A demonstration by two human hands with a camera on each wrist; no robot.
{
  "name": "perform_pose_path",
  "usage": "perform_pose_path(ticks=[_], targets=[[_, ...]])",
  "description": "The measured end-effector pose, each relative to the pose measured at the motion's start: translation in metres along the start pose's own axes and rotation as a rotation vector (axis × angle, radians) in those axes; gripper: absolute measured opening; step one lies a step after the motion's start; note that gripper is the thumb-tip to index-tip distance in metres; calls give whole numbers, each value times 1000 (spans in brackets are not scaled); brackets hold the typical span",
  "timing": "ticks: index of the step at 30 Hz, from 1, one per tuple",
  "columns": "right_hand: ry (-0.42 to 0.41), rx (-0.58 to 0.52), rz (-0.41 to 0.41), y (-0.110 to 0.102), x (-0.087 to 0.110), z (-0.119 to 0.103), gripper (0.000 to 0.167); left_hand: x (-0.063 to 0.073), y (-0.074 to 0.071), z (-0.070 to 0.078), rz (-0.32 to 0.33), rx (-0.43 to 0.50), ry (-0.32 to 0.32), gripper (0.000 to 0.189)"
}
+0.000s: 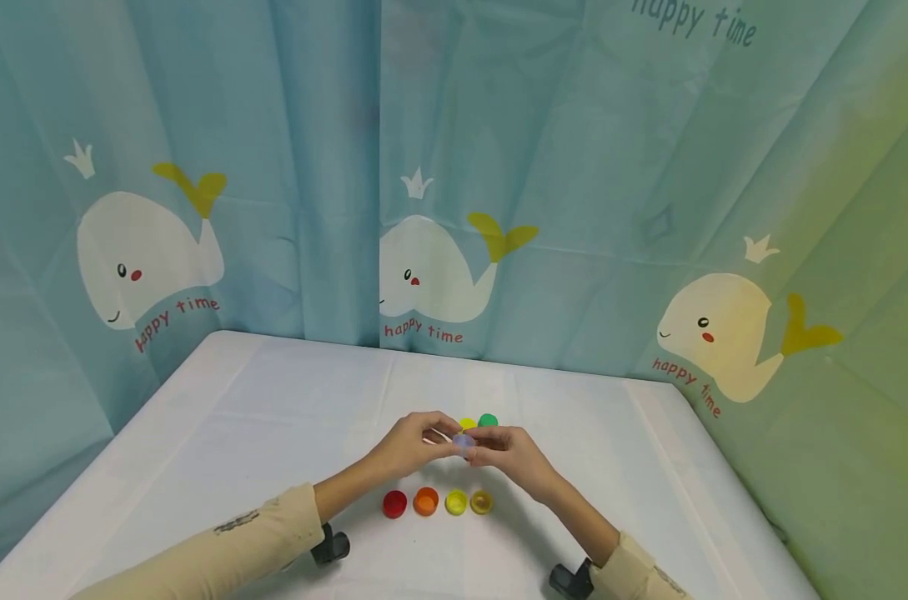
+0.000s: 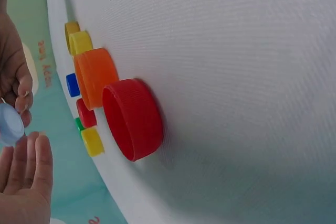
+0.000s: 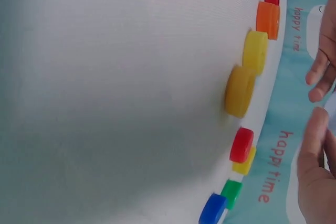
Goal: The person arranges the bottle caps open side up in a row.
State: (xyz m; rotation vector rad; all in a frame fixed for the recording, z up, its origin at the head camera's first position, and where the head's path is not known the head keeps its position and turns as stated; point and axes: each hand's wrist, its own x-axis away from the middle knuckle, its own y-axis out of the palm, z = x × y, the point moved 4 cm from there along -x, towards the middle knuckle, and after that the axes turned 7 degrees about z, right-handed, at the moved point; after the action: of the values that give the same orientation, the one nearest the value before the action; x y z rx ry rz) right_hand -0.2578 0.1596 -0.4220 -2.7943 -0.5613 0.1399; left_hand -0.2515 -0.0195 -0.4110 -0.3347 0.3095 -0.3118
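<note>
A light blue, translucent bottle cap [image 1: 464,442] is held above the table between both hands. My left hand [image 1: 416,442] pinches it from the left with thumb and fingertips. From the other side my right hand [image 1: 517,458] pinches it too. In the left wrist view the cap [image 2: 10,124] is tilted, with fingertips of both hands at its edge. Nearer to me lies a row of caps: red [image 1: 395,503], orange [image 1: 426,501], yellow [image 1: 456,502] and gold [image 1: 481,502].
Behind the hands lie a yellow cap [image 1: 467,423] and a green cap [image 1: 488,420]. A red cap [image 3: 242,145] and a dark blue cap [image 3: 213,209] show there in the right wrist view. A whale-print curtain [image 1: 333,167] hangs behind the white table [image 1: 288,400].
</note>
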Motion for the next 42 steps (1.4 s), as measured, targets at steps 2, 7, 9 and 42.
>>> perform_pose_path(ticks=[2,7,9,42], targets=[[6,40,-9,-2,3,0,42,0,2,1,-19,-15,16,26],[-39,134,-3,-7,11,-3,34,0,8,4,-61,-35,32,25],[-61,175,6,-9,13,-5,31,0,11,5,-71,-41,35,24],[-175,643,-68,-27,34,-5,23,-2,38,15,-358,-224,130,32]])
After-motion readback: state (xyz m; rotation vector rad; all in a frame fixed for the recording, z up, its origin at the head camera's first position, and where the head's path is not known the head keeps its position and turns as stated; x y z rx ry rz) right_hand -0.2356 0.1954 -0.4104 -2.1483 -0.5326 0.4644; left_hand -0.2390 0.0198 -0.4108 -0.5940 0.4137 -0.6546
